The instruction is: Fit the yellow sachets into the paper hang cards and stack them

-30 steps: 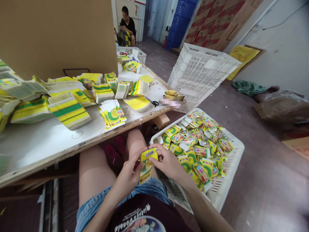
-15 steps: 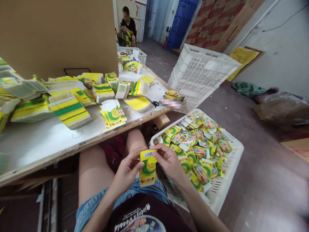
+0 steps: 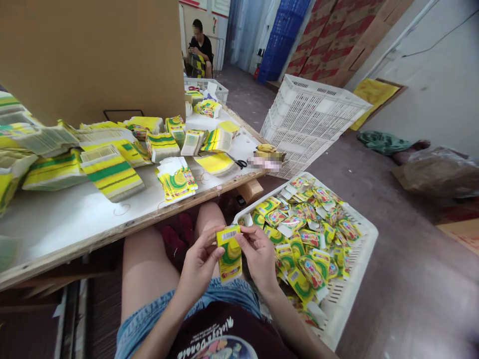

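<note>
Over my lap, a small yellow and green carton (image 3: pixel 231 257) with a barcode at its upper end is held between both hands. My left hand (image 3: pixel 200 262) pinches its left edge, thumb on the front. At the upper right corner, the fingers of my right hand (image 3: pixel 259 254) are closed on the carton. Beside my right arm stands a white plastic crate (image 3: pixel 354 294) heaped with similar small cartons (image 3: pixel 310 234). On the table (image 3: pixel 153 187) ahead lies a fanned pile of flat cartons (image 3: pixel 176 178).
Bundles of flat cartons (image 3: pixel 112 172) cover the table's left and back. Scissors (image 3: pixel 239 162) and bananas (image 3: pixel 266 148) lie near its right corner. A tall cardboard sheet (image 3: pixel 90 60) stands behind. Stacked white crates (image 3: pixel 307 124) rise beyond the table, and a person (image 3: pixel 201 47) sits far back.
The flap at the carton's upper end now lies folded down, and the carton has tilted slightly. My right hand has shifted a little at the corner. The whole view has moved slightly.
</note>
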